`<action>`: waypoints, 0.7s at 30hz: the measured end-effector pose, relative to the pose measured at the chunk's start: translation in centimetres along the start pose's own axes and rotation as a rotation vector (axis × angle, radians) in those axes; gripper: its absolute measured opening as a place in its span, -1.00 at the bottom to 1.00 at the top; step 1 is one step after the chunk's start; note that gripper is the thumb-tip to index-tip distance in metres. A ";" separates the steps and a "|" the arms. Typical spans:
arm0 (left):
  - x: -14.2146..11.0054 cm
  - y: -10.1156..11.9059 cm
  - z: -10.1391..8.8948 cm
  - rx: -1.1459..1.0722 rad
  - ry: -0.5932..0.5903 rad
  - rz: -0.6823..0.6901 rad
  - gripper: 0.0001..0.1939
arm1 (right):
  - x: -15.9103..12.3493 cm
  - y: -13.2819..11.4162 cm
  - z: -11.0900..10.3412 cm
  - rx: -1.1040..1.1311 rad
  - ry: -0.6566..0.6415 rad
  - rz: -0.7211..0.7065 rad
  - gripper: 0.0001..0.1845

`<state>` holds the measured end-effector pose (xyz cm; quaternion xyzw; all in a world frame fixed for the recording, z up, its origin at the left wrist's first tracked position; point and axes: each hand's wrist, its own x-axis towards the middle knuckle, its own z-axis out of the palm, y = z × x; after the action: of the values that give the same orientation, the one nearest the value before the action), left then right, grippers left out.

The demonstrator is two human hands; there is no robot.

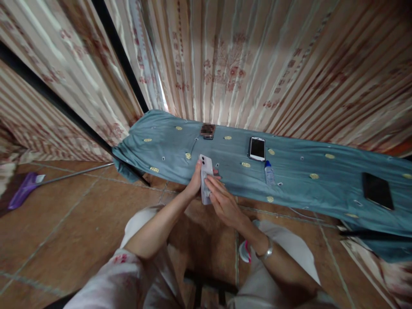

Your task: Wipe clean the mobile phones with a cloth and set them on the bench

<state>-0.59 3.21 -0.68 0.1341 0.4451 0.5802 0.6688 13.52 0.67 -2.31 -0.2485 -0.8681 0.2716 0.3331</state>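
My left hand (pixel 193 180) is closed around a pale lilac smartphone (pixel 206 164), whose back and camera lenses face up. The phone is tilted in front of the table's near edge. My right hand (pixel 223 199) is closed, its fingers pressed together against the lower back of the phone. A pale patch shows at those fingertips; I cannot make out whether it is a thin cloth or part of the phone. Right of my hands, a small clear bottle with a blue cap (pixel 269 174) lies on the teal cloth. Behind it is a white-fronted smartphone (pixel 257 149).
A teal patterned cloth (pixel 170 148) covers the long narrow table. A black tablet-like device (pixel 378 191) lies at the right, and a small blurred item (pixel 208 131) at the back. Curtains (pixel 225 64) hang behind. A purple broom (pixel 24 191) lies on the tiled floor at left.
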 end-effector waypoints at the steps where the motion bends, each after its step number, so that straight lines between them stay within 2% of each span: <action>1: 0.0 0.0 0.0 0.001 0.023 -0.004 -0.35 | -0.1 -0.5 0.0 0.001 -0.001 -0.019 -0.48; 6: 0.2 0.2 0.2 -0.031 0.104 0.009 -0.45 | -0.5 -1.6 0.3 -0.048 0.063 -0.123 -0.48; 10: 0.1 1.0 0.4 -0.101 0.112 -0.025 -0.36 | -0.7 -1.5 0.4 -0.139 0.095 -0.282 -0.39; 13: -0.3 1.5 0.5 -0.178 0.079 -0.068 -0.28 | -0.9 -1.4 0.1 -0.216 0.080 -0.343 -0.35; 17: -1.2 1.6 0.4 -0.233 -0.021 -0.035 -0.25 | -0.9 -1.0 -0.5 -0.263 0.125 -0.347 -0.36; 21: -1.3 1.9 0.1 -0.210 -0.057 -0.014 -0.23 | -1.0 -0.3 -0.9 -0.197 0.117 -0.264 -0.40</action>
<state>-1.64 2.58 1.27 0.0766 0.3634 0.6148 0.6958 14.77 0.09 -1.95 -0.1793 -0.8946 0.1241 0.3900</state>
